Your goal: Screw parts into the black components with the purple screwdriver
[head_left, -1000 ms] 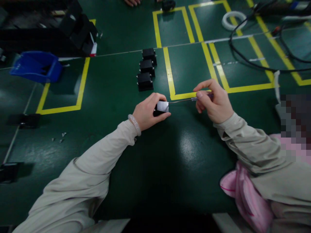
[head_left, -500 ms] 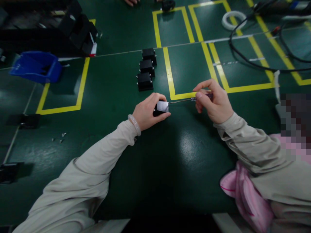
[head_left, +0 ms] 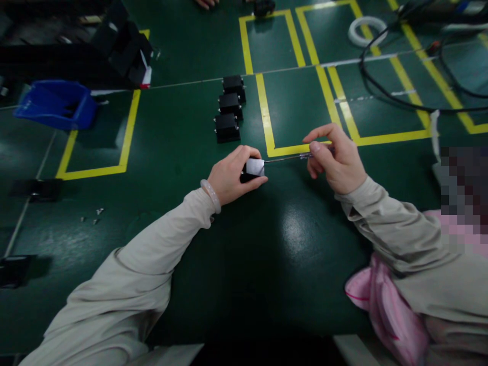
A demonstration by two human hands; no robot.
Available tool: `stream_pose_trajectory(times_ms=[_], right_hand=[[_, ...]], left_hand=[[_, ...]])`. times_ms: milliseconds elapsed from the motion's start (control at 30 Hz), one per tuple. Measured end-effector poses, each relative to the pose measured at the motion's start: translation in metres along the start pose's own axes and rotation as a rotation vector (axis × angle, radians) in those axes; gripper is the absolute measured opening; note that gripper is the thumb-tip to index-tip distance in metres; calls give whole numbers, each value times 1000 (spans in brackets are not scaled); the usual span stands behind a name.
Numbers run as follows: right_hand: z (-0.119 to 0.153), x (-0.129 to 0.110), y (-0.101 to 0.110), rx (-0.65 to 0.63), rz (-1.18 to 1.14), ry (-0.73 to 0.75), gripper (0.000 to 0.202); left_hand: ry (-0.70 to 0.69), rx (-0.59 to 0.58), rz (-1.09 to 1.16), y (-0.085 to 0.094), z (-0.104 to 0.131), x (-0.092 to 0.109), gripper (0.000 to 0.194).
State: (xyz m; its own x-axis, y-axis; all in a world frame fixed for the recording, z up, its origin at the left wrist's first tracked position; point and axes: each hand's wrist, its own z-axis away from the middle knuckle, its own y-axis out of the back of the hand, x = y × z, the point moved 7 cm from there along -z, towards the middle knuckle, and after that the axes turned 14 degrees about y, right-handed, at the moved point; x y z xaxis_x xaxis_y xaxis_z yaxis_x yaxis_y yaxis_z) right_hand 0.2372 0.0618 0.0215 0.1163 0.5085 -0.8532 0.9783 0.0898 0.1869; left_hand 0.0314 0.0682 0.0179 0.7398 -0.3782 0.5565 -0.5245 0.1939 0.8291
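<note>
My left hand [head_left: 232, 175] is wrapped round a small black block [head_left: 254, 168] with a pale top face, near the middle of the green table. From the right, my right hand [head_left: 337, 160] pinches the handle of a thin screwdriver [head_left: 284, 158]. The shaft's tip meets the right side of the block; the exact contact is too small to make out. Just behind my left hand, three black blocks with silver screws stand in a row, the nearest one [head_left: 227, 127] closest to my fingers.
A blue bin [head_left: 57, 104] sits at the left, below a dark rack [head_left: 114, 46]. Small loose screws [head_left: 95, 218] lie left of my forearm. Tape roll [head_left: 367, 31] and black cable [head_left: 396, 99] are at the upper right. Pink cloth [head_left: 392, 310] hangs by my right sleeve. Another person's hand [head_left: 207, 3] shows at the top.
The fingers of my right hand have shifted slightly on the screwdriver handle. My left hand and the block stay in place.
</note>
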Motion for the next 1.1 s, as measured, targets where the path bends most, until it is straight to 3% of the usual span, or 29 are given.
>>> stream_pose_trajectory(times_ms=[1100], right_hand=[[0,-1,1,3,1,-3,33]], left_hand=[[4,-4,8,0,0,1,36]])
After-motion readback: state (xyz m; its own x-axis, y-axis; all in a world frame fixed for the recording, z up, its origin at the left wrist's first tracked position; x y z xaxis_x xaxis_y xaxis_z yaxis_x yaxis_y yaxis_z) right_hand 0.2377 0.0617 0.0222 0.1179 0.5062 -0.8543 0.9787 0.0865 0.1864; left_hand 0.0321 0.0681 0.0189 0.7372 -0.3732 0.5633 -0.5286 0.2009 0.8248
